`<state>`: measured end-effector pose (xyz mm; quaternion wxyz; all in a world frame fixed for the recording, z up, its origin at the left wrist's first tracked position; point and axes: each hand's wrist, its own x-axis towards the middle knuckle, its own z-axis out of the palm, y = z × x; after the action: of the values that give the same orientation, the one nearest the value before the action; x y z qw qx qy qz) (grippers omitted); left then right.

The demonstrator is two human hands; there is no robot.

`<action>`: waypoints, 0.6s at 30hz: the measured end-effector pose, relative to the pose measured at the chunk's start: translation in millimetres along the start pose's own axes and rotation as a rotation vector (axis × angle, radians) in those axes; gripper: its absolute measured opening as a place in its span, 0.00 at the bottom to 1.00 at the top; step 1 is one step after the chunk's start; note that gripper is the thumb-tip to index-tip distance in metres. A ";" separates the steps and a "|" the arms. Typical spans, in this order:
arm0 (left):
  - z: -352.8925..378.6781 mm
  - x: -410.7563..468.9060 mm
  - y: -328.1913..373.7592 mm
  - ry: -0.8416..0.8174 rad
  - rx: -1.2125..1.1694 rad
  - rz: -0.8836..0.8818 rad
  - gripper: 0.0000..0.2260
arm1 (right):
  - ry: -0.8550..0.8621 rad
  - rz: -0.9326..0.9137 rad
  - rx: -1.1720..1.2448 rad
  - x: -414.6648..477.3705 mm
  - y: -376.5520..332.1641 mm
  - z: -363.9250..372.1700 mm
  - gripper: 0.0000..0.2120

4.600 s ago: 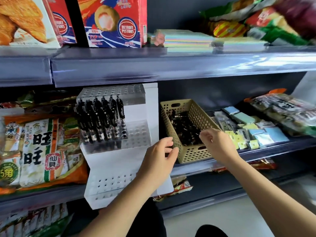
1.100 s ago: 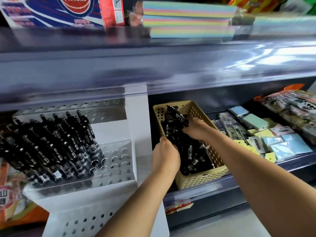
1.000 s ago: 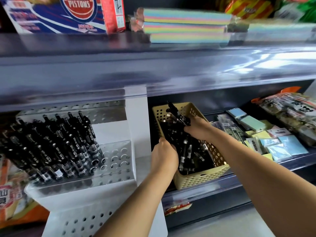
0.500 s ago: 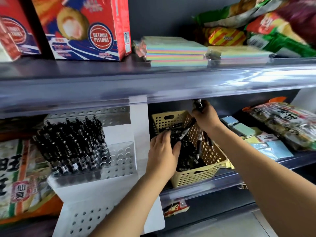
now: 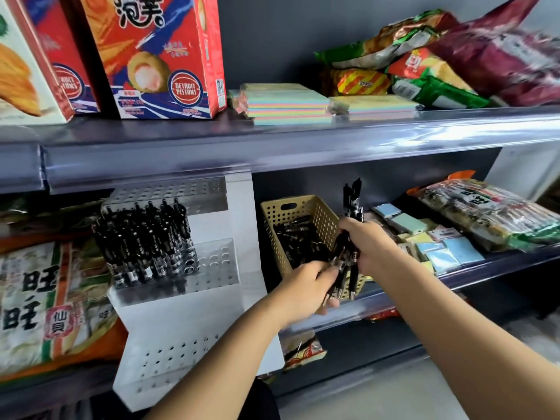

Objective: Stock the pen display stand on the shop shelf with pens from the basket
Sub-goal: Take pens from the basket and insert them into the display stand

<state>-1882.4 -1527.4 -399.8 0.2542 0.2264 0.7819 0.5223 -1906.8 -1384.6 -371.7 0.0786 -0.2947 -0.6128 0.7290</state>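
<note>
A white pen display stand [image 5: 194, 316] with perforated clear tiers sits on the middle shelf, its upper tier packed with several black pens [image 5: 145, 241]. To its right stands a tan perforated basket [image 5: 298, 212] holding more black pens. My right hand [image 5: 371, 245] grips a bunch of black pens [image 5: 351, 207] upright in front of the basket. My left hand [image 5: 306, 287] cups the lower tips of the same bunch, fingers touching them.
Snack bags [image 5: 45, 304] lie left of the stand. Sticky note packs [image 5: 439, 247] and wrapped snacks [image 5: 491, 213] lie right of the basket. The upper shelf [image 5: 272, 147] carries red boxes, pastel note pads and crisp bags.
My right hand has lifted a bunch of pens out of the basket and brought it forward. My left hand moved from the basket to the bunch's lower ends.
</note>
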 end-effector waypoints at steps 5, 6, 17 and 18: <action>6.4 -24.8 4.1 -0.081 0.121 -0.029 0.15 | 0.009 0.089 0.085 -26.5 9.1 3.4 0.02; 6.7 -29.3 4.6 -0.069 0.170 -0.041 0.14 | 0.009 0.101 0.118 -31.6 10.3 3.1 0.03; 2.0 -56.8 -16.2 0.090 0.116 -0.064 0.13 | -0.079 0.096 0.383 -63.6 23.9 11.7 0.14; 1.4 -59.2 -18.9 0.101 0.102 -0.052 0.12 | -0.091 0.092 0.396 -66.8 25.1 12.1 0.12</action>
<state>-1837.7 -1569.7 -408.4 0.2160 0.1919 0.8249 0.4859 -1852.5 -1432.5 -372.1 0.0739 -0.2677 -0.4462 0.8508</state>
